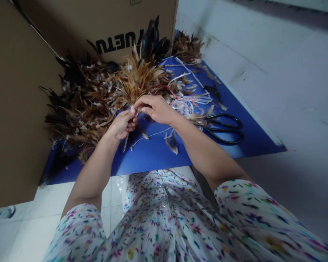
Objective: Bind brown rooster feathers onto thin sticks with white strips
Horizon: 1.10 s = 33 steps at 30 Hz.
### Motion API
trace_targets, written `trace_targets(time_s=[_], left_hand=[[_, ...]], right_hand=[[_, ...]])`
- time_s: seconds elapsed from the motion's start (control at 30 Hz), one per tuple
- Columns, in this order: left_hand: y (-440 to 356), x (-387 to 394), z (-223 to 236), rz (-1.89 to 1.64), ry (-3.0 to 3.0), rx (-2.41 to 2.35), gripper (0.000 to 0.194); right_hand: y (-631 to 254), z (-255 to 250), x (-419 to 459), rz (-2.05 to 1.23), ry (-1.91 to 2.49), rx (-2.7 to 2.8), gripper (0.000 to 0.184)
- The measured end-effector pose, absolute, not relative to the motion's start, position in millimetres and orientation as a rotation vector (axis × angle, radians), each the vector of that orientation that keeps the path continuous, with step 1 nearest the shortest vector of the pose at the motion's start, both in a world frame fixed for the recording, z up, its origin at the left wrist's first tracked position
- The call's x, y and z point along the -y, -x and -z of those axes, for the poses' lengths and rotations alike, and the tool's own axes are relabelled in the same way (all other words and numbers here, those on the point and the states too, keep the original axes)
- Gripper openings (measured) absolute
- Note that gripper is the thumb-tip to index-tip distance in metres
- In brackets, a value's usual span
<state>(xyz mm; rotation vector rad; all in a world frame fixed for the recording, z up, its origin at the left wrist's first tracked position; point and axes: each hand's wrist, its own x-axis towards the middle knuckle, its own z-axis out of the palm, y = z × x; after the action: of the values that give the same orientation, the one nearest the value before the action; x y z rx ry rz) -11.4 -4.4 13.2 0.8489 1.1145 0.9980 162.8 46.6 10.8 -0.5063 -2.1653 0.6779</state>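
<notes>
A bunch of golden-brown feathers (138, 78) fans upward from between my two hands. My left hand (122, 123) is closed on the base of the bunch, thumb on top and fingers curled beneath. From the other side my right hand (157, 109) pinches at the same base, its fingertips touching those of the left. Exactly what the right fingertips grip is too small to make out. Around the hands, a wide heap of brown and black feathers (84, 98) covers the left half of the blue tabletop (153, 154).
Black-handled scissors (224, 127) lie right of my right forearm. White and red ties (186, 103) are tangled behind that wrist. Large cardboard boxes (71, 22) stand at the back and left. Another feather pile (188, 47) sits by the white wall (276, 72) on the right.
</notes>
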Motion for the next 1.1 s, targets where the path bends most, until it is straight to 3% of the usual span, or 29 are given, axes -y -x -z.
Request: trace_targets(time_s=[0.83, 1.1], left_hand=[[4.3, 10.3, -8.2, -0.987, -1.019, -1.124, 0.034], [2.9, 11.0, -8.9, -0.978, -1.023, -1.147, 0.030]], right_hand=[[-158.6, -7.3, -48.6, -0.558, 0.556, 2.085, 0.016], [-158.7, -6.7, -47.1, -0.593, 0.549, 2.070, 0.019]])
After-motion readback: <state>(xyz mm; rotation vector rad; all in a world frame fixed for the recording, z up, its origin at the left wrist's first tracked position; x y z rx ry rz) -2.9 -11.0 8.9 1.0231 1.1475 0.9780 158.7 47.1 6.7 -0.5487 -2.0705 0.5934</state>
